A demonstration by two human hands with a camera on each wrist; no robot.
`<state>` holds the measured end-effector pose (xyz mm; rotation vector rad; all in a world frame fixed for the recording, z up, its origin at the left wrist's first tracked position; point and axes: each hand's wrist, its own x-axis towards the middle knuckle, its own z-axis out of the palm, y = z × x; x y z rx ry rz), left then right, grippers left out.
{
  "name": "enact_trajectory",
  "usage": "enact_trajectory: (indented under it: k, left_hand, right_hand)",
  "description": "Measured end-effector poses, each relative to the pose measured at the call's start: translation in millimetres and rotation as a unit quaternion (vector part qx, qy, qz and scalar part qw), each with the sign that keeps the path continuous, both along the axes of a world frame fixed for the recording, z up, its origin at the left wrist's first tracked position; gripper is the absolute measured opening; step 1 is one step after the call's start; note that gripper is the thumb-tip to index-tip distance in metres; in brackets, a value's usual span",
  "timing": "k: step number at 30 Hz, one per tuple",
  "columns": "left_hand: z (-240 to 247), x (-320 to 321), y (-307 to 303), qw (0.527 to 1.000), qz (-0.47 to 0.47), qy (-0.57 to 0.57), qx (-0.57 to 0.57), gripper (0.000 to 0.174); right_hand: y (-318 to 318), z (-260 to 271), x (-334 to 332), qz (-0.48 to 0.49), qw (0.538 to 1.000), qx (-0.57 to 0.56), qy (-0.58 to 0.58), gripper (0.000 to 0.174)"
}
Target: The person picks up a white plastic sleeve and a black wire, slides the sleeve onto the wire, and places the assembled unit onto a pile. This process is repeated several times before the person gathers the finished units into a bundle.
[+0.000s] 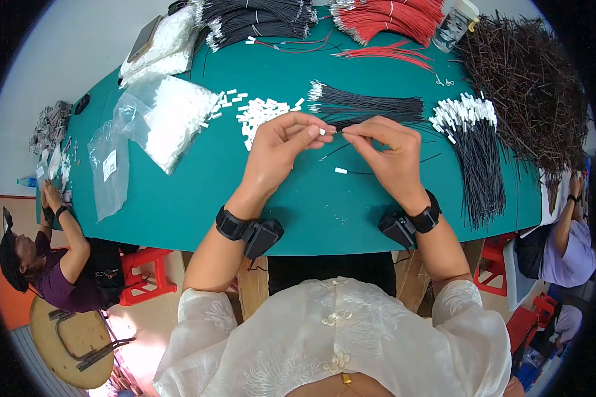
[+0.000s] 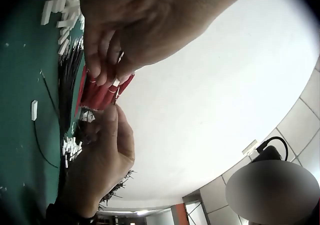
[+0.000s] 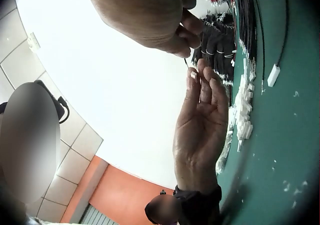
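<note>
Over the green table, my left hand [image 1: 271, 155] pinches a small white connector housing [image 1: 322, 132] between thumb and fingertips. Facing it, my right hand [image 1: 394, 155] pinches a thin black wire [image 3: 186, 62] whose tip points at the housing. Both hands meet fingertip to fingertip, close together. Below them on the table lies a black wire with a white housing on its end [image 1: 341, 171]. Just beyond the hands are a heap of loose white housings [image 1: 265, 109] and a bundle of black wires [image 1: 377, 104] with bare metal ends.
Right of the hands lies a stack of black wires with white housings [image 1: 480, 165], beside a large brown tangled pile [image 1: 526, 86]. Red wire bundles [image 1: 391, 20] and black bundles [image 1: 255, 16] sit at the back. An open plastic bag of housings [image 1: 172, 119] lies left. Other people sit at both sides.
</note>
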<state>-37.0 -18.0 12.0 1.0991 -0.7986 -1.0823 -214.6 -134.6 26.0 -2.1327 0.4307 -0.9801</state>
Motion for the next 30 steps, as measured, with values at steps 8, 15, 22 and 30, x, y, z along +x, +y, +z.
enact_trajectory:
  k: [8, 15, 22, 30]
  left_hand:
    - [-3.3, 4.9, 1.4, 0.998, 0.050, 0.005, 0.043, 0.019]
    - [-4.3, 5.3, 1.3, 0.997, 0.032, 0.044, 0.060, 0.019]
    - [-6.5, 7.4, 1.2, 0.993, 0.012, 0.093, 0.066, 0.017]
    - [-5.7, 5.6, 0.9, 0.995, 0.006, 0.074, 0.063, 0.016]
  right_hand:
    - [1.3, 2.2, -0.2, -0.001, 1.000, -0.005, -0.002, 0.013]
    - [1.0, 2.5, -0.1, 0.000, 1.000, -0.009, 0.000, 0.012]
    - [0.0, 0.8, 0.1, 0.000, 1.000, -0.010, 0.002, 0.011]
    - [0.6, 0.9, 0.4, 0.001, 1.000, -0.007, 0.007, 0.011]
